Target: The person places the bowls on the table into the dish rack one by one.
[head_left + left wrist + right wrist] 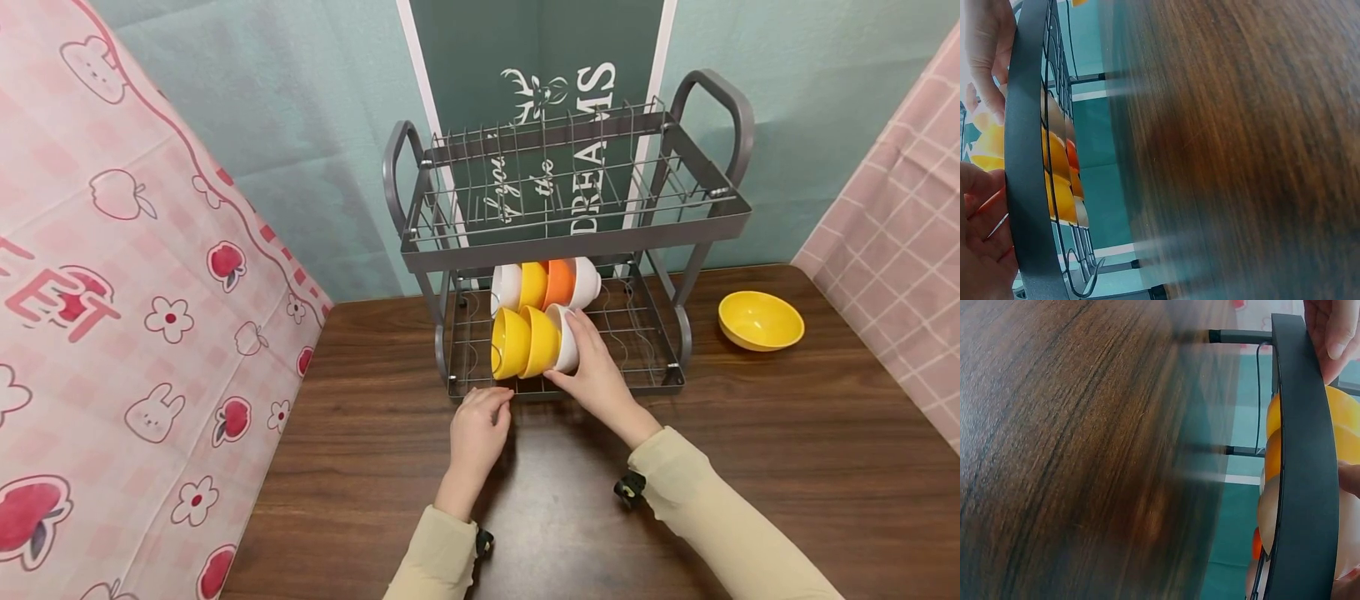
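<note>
In the head view my right hand (596, 379) grips a white bowl (566, 337) in the front row on the lower tier, fingers over its far side and thumb at the near side. Two yellow bowls (508, 343) stand tilted on edge, nested against it on the left. Behind them a second row holds a white, a yellow, an orange bowl (558, 285) and another white one. My left hand (480, 425) is at the rack's front rail, fingers loosely bent and holding nothing. The right wrist view shows the front rail (1304, 456) partly covering the bowls.
The grey two-tier dish rack (577, 246) stands at the back of the wooden table (360, 467), its upper tier overhanging the bowls. A wide yellow bowl (761, 321) sits upright to the right of the rack. Patterned cloth (172, 317) hangs along the left.
</note>
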Action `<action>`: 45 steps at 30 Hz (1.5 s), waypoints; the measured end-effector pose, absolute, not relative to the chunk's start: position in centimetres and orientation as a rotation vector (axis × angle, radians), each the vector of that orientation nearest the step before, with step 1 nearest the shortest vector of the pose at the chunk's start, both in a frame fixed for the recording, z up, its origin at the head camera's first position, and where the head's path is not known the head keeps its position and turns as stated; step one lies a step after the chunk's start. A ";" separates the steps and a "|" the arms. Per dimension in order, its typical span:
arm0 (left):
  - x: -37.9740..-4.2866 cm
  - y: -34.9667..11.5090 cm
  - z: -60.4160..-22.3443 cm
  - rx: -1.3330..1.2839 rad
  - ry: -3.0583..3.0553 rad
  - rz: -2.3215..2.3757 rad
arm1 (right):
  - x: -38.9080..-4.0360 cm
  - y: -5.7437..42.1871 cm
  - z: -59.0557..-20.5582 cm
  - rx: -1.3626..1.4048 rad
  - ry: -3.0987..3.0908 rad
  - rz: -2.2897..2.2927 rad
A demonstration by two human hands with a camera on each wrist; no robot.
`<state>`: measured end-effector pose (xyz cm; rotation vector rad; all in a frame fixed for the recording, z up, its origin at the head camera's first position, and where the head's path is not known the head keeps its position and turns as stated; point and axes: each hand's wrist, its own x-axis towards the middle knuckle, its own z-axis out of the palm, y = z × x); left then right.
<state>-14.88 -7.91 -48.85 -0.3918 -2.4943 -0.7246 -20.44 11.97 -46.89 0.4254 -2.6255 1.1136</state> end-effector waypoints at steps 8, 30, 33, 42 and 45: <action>-14.9 -8.0 -48.8 -0.406 -2.472 -0.735 | -20.2 12.0 -47.0 0.411 -2.687 1.081; -15.0 -8.0 -48.9 -0.395 -2.487 -0.748 | -18.3 17.1 -43.9 0.470 -1.991 0.991; -15.0 -8.0 -48.9 -0.390 -2.489 -0.760 | -18.4 18.6 -43.4 0.430 -1.902 0.978; -15.0 -8.1 -49.1 -0.400 -2.475 -0.750 | -19.1 23.7 -43.8 0.268 -1.939 0.942; -15.0 -8.1 -49.0 -0.406 -2.477 -0.755 | -19.2 25.2 -44.6 0.228 -2.011 0.914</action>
